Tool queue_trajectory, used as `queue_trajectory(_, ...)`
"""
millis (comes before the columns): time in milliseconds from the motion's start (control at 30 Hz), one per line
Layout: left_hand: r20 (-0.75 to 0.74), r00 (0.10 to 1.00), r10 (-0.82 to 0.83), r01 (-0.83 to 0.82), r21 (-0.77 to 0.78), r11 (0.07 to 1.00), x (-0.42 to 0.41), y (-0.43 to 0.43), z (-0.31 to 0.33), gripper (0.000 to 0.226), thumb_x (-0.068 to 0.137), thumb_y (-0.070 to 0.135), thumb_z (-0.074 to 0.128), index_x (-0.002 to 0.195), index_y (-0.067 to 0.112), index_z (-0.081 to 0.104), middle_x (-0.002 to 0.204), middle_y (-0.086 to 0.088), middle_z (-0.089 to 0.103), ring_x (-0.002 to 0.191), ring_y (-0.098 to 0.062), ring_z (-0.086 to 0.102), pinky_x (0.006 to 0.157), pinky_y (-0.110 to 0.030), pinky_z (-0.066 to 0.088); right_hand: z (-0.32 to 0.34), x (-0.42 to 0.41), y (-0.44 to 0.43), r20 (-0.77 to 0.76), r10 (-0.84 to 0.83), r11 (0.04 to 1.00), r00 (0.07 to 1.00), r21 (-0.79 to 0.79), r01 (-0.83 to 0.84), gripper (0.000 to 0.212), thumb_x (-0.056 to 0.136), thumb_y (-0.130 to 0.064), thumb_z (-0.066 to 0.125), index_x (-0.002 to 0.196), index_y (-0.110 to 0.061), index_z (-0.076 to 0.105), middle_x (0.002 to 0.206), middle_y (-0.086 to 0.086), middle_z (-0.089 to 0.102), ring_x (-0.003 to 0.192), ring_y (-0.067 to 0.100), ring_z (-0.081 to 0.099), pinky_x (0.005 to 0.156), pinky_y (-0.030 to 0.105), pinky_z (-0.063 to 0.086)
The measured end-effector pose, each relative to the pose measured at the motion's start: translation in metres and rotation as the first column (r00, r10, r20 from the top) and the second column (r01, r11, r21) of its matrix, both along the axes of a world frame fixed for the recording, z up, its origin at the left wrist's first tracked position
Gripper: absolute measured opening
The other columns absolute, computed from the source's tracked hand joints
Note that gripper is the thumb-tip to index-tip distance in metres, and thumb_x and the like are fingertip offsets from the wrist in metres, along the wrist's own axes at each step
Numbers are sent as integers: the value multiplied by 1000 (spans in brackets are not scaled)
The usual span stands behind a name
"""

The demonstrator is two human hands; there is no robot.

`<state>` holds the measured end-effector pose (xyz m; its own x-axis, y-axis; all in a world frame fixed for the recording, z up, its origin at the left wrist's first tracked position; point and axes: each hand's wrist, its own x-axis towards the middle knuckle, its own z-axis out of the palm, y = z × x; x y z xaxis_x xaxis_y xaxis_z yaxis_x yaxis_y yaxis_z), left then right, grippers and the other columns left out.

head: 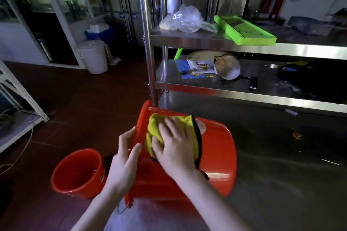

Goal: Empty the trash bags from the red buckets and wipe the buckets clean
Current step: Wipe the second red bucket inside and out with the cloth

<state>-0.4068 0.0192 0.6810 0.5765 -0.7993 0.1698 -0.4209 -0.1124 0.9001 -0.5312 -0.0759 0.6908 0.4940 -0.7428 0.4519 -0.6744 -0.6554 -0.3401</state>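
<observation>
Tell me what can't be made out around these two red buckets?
Head view only.
- Tipped bucket: inside hidden by its own wall and the left hand.
- Yellow cloth: middle covered by the right hand.
- Dark things on the lower shelf: too dim to identify.

- Dark red tile floor (75,99) on the left.
- Steel shelf rack (244,47) on the right.
- White lidded tub (93,56) before a glass partition (56,5), far left.

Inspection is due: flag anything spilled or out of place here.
Orange crumbs lie on the steel table right of the red bucket, which lies on its side under the yellow cloth; a white scrap lies nearby.
</observation>
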Motion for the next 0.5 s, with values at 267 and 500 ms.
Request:
queue_trajectory(267, 57, 988, 146, -153, 151, 977, 8, -80, 35, 51, 95, 54, 43, 140, 29, 41, 119, -11, 62, 99, -23, 61, 80, -29, 40, -19, -24, 6, 3, 113, 989, 994, -93, -113, 52, 91, -47, 46, 138, -24, 52, 145, -1, 49, 139, 22, 37, 113, 48, 29)
queue_trajectory(500, 80, 981, 175, -171, -62, 983, -29, -22, 0, 42, 92, 58, 37, 132, 44, 37, 55, 2, 63, 48, -9, 64, 41, -19, 48, -8, -91, -73, -18, -316, 934, 949, 168, 315, 40, 93, -45, 39, 108, -19, 64, 116, 4, 65, 109, 27, 58, 98, 41, 42)
